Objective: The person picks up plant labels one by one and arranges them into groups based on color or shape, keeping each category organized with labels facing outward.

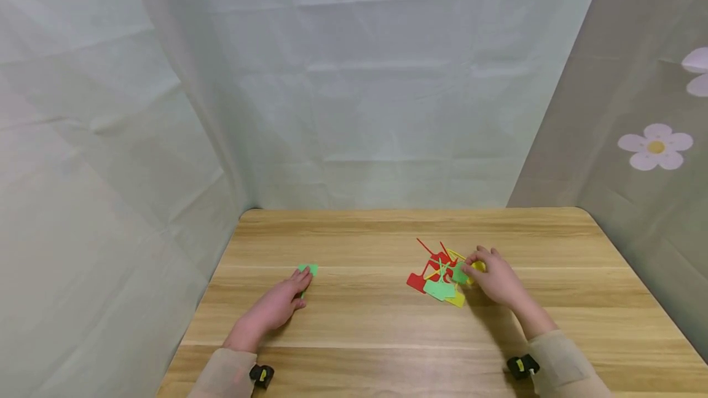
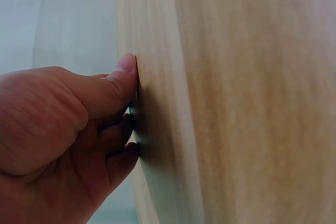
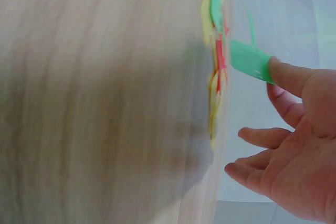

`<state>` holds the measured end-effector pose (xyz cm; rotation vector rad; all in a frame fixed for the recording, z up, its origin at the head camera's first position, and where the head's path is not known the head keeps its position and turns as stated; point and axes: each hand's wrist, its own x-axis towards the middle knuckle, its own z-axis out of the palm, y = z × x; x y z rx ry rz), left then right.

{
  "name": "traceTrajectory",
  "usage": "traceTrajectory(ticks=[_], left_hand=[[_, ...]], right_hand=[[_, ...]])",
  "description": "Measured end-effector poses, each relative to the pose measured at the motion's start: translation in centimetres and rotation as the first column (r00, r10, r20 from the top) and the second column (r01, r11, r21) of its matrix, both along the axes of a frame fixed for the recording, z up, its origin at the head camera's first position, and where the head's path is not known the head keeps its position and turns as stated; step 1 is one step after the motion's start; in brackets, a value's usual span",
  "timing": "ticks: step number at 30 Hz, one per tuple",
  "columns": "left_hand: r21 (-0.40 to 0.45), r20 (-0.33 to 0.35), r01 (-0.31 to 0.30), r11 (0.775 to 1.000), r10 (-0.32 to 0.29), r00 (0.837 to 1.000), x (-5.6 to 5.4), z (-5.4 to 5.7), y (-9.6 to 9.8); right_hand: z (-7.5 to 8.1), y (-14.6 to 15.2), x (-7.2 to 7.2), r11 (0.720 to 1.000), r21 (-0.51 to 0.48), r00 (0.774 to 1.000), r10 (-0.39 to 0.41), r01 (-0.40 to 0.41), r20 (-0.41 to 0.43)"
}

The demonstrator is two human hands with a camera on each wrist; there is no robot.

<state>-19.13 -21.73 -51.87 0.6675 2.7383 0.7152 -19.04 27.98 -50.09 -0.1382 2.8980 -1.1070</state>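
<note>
My right hand [image 1: 496, 277] pinches a green cable-tie tag [image 3: 249, 61] between thumb and index finger, its thin tail sticking up. The other fingers spread loosely. In the right wrist view the tag is raised off the table, beside the pile. In the head view it overlaps a pile of red, yellow and green cable-tie tags, with a light green tag [image 1: 439, 290] at the front and a red tag [image 1: 416, 282] at its left. Over on the left, my left hand [image 1: 279, 301] rests with its fingertips on another green tag [image 1: 311, 269], mostly hidden under the fingers.
The wooden table [image 1: 365, 336] has rounded far corners. Pale cloth [image 1: 381, 91] hangs behind it and along the left side, and a cloth with a flower print [image 1: 656, 147] hangs at right. Each sleeve carries a small black device [image 1: 522, 366] at the wrist.
</note>
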Motion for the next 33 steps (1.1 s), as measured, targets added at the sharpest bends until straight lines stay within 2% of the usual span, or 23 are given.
traceTrajectory(ticks=[7,18,26,33], left_hand=[[0.005,0.0,0.003,1.0,-0.003,1.0,0.0,0.2,0.0],[-0.013,-0.003,0.001,1.0,-0.001,1.0,0.2,0.3,0.2],[-0.013,-0.003,-0.009,1.0,0.009,1.0,0.1,0.0,0.1],[-0.023,0.006,-0.026,0.999,0.026,1.0,0.1,0.0,0.2]], right_hand=[[0.4,-0.2,-0.5,0.99,-0.135,0.999,-0.039,0.041,0.013],[0.8,-2.0,-0.8,0.983,-0.177,0.999,-0.053,0.051,-0.011],[1.1,-3.8,-1.2,0.984,-0.178,0.999,0.015,-0.009,0.034],[1.7,-5.3,-1.9,0.981,-0.171,0.993,0.102,-0.091,0.054]])
